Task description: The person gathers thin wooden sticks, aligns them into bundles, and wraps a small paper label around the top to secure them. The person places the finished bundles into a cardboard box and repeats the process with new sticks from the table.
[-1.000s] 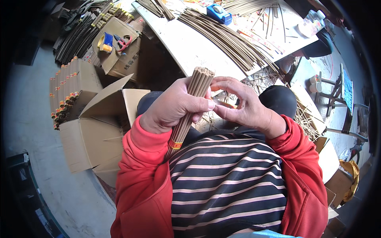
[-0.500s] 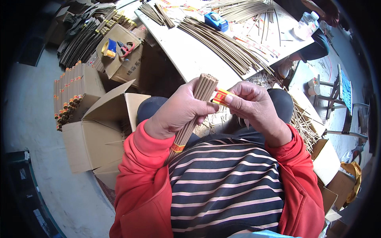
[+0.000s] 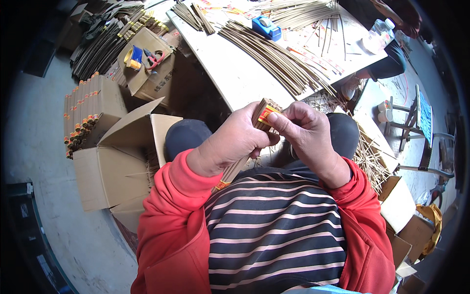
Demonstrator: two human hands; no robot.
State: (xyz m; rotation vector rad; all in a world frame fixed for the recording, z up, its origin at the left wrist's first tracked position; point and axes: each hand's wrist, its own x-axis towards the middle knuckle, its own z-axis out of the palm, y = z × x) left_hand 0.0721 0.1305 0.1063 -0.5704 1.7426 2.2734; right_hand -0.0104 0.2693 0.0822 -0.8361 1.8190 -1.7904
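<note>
My left hand (image 3: 235, 134) is closed round a bundle of brown incense sticks (image 3: 235, 169), held tilted over my lap with its upper end away from me. A red and yellow paper band (image 3: 223, 185) circles the bundle's lower part near my shirt. At the upper end lies a red and yellow paper label (image 3: 267, 114), against the sticks. My right hand (image 3: 308, 132) pinches this label with thumb and fingers, pressing it on the bundle. The label's far end is hidden behind the fingers.
Loose incense sticks (image 3: 267, 56) and a blue tape dispenser (image 3: 266, 28) lie on the white table (image 3: 220, 68). An open carton (image 3: 117, 171) stands at my left, with banded bundles (image 3: 83, 110) stacked beyond. Red-handled scissors (image 3: 154, 60) rest on another box. A person's leg (image 3: 389, 61) shows right.
My right hand has brought the label from beside the bundle onto its upper end. The bundle has turned a little and its top has shifted right.
</note>
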